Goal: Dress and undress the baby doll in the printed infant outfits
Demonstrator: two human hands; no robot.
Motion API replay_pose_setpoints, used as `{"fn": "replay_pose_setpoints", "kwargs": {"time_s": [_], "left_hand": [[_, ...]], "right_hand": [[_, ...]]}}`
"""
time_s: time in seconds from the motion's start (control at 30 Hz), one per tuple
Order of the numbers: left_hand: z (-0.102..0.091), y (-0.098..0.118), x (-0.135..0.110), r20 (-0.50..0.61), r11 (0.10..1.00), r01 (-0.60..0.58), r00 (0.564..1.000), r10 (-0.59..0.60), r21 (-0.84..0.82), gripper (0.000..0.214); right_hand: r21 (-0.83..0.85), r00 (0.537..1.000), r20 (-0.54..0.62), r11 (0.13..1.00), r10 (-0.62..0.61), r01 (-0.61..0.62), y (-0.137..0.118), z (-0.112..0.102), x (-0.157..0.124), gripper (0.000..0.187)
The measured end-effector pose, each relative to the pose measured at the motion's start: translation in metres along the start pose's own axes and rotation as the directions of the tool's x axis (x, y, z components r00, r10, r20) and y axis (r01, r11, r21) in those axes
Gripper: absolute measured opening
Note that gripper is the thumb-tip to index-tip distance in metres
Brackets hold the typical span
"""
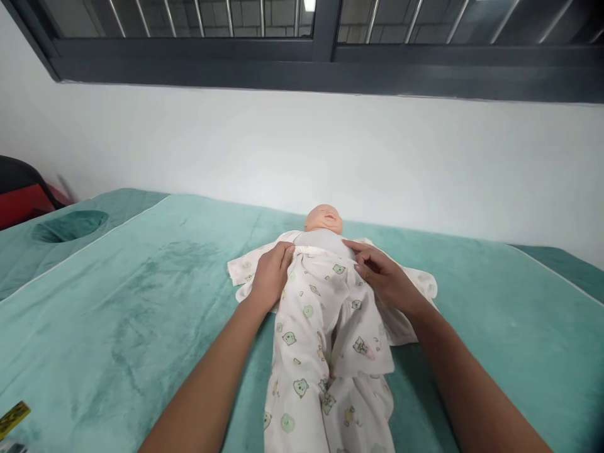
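Observation:
A baby doll (323,219) lies on its back on a teal towel-covered table (141,302), head toward the wall. It wears white trousers printed with small bears (311,340), and a matching white jacket (415,283) lies spread open under it. My left hand (271,274) grips the trousers' waistband at the doll's left side, fingers curled round the cloth. At the other side of the waist, my right hand (382,274) pinches the waistband with bent fingers. Both forearms reach in from the bottom edge.
A white wall (330,151) stands close behind the table under a dark window frame (321,56). A round face hole (70,225) dents the towel at far left, with a black and red chair (21,189) beyond it. Something yellow (13,418) lies at the bottom left.

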State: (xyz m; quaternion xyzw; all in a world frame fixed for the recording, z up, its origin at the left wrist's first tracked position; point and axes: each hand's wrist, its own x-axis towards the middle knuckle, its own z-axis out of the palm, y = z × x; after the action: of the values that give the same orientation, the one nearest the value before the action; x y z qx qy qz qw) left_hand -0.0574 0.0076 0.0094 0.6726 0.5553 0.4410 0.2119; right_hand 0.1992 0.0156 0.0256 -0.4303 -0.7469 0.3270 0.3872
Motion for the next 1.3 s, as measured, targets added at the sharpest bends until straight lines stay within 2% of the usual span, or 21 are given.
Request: {"fn": "replay_pose_setpoints", "kwargs": {"time_s": [0.1, 0.27, 0.37, 0.47, 0.57, 0.67, 0.73, 0.8, 0.9, 1.03, 1.17, 1.3], "left_hand": [[0.004, -0.001, 0.011, -0.017, 0.999, 0.040, 0.999, -0.040, 0.024, 0.033], [0.011, -0.004, 0.040, 0.003, 0.986, 0.053, 0.999, -0.054, 0.160, 0.031], [0.015, -0.005, 0.052, -0.007, 0.976, 0.053, 0.999, -0.053, 0.210, 0.031], [0.018, -0.003, 0.051, -0.002, 0.963, 0.043, 0.999, -0.044, 0.266, 0.031], [0.018, 0.000, 0.045, 0.021, 0.937, -0.032, 0.999, 0.027, 0.349, 0.029], [0.014, -0.001, 0.042, 0.055, 0.918, -0.161, 0.987, 0.152, 0.361, 0.024], [0.012, -0.004, 0.044, 0.071, 0.950, -0.169, 0.985, 0.156, 0.264, 0.018], [0.012, -0.007, 0.049, 0.076, 0.986, -0.086, 0.994, 0.076, 0.146, 0.015], [0.015, -0.012, 0.058, 0.035, 0.996, 0.057, 0.998, -0.060, 0.069, 0.016], [0.024, -0.020, 0.064, -0.129, 0.986, 0.147, 0.982, -0.136, 0.079, 0.012], [0.031, -0.025, 0.060, -0.143, 0.993, 0.093, 0.986, -0.083, 0.069, 0.003], [0.030, -0.029, 0.054, -0.093, 0.998, -0.011, 0.995, 0.017, 0.059, 0.013]], "right_hand": [[-0.009, 0.997, -0.006, 0.997, 0.073, -0.073, 0.001, -0.003, 0.014, 0.027], [-0.280, 0.980, -0.157, 0.946, 0.124, -0.164, 0.014, -0.002, 0.044, 0.022], [-0.279, 0.951, -0.277, 0.936, 0.137, -0.216, 0.023, 0.006, 0.052, 0.022], [-0.234, 0.915, -0.367, 0.936, 0.166, -0.264, 0.028, 0.015, 0.050, 0.023], [-0.219, 0.941, -0.324, 0.961, 0.093, -0.170, 0.027, 0.018, 0.045, 0.021], [-0.212, 0.982, -0.190, 0.977, -0.010, -0.031, 0.025, 0.015, 0.042, 0.021], [-0.210, 0.993, -0.116, 0.976, 0.029, -0.053, 0.024, 0.012, 0.042, 0.026], [-0.229, 0.992, -0.074, 0.966, 0.107, -0.121, 0.024, 0.009, 0.044, 0.029], [-0.272, 0.982, -0.114, 0.946, 0.151, -0.177, 0.027, 0.010, 0.052, 0.030], [-0.260, 0.945, -0.268, 0.931, 0.186, -0.256, 0.034, 0.013, 0.064, 0.029], [-0.231, 0.941, -0.269, 0.935, 0.205, -0.270, 0.038, 0.014, 0.066, 0.030], [-0.076, 0.939, -0.274, 0.969, 0.208, -0.237, 0.040, 0.017, 0.054, 0.023]]}}
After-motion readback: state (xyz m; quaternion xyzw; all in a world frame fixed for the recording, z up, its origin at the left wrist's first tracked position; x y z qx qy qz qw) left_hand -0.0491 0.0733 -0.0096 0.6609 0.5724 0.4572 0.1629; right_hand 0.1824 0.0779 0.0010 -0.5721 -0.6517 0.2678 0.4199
